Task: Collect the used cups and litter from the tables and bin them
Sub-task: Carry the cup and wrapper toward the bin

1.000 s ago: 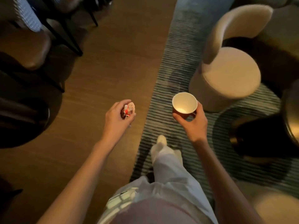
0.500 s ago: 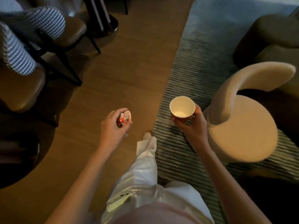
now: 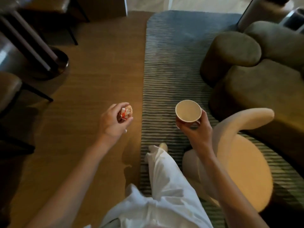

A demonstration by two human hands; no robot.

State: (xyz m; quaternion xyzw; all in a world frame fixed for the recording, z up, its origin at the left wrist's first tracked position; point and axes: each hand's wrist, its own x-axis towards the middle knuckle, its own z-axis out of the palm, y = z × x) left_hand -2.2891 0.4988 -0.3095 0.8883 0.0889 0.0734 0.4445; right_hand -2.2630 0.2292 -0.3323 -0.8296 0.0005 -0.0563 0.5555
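Head view is looking straight down at a person who is carrying litter in both hands above the floor. Their right hand [image 3: 195, 132] is gripping a paper cup [image 3: 188, 111] from below and behind, fingers wrapped round its lower wall. The cup is standing upright, its long axis vertical and its round mouth facing up toward the camera; the inside is showing pale and smooth, and a band of darker outer wall is showing under the rim. It is hanging over the striped rug [image 3: 171, 66], just beside the curved back of a cream stool [image 3: 246, 171].

Their left hand [image 3: 113, 122] is closing round a crumpled wrapper [image 3: 125, 112], white with red marks, which is poking out between thumb and fingers toward the top of the picture. It is too balled up to have any clear long axis. This hand is hovering over the wooden floor [image 3: 92, 79], whose grain is running crosswise.

The two hands are well apart, one on each side of the rug's edge. White trousers [image 3: 164, 186] are filling the bottom middle. A rounded, felt-like olive sofa [image 3: 256, 83] is sitting on the right, and dark chair legs [image 3: 37, 94] are standing on the left.
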